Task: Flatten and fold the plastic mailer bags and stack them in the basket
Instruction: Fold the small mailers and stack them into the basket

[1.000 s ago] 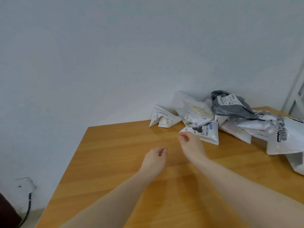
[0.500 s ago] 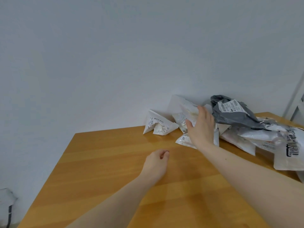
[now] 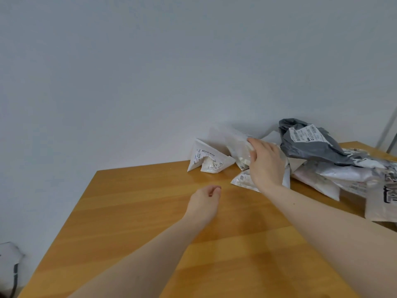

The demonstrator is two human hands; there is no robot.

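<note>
Right hand (image 3: 265, 163) is reaching into the pile of mailer bags (image 3: 311, 160) at the far right of the wooden table (image 3: 139, 207), fingers bending over a crumpled white bag (image 3: 237, 147) that is leaning toward the wall (image 3: 150, 72). Whether the fingers are actually closing on it or only resting against it — cannot tell from this angle. Left hand (image 3: 204, 201) is lying on the bare tabletop near the middle, fingers loosely curled, holding nothing.

The pile is sitting heaped and unsorted: a grey bag with a shipping label (image 3: 309, 140) is lying on top, a flat white bag (image 3: 242, 179) is lying partly under the right wrist, and a bag with bold black lettering (image 3: 384, 201) is hanging toward the right edge. A small white bag bent into a tent shape (image 3: 207, 162) is standing just left of the heap, apart from the hands.

Progress, as a judgement: the work is sitting at or near its start for what shows here. No bag in view is lying flattened or neatly folded, and no basket is showing anywhere — so nothing can be said of any stack. Every visible bag is waiting for smoothing, folding and stacking.
</note>
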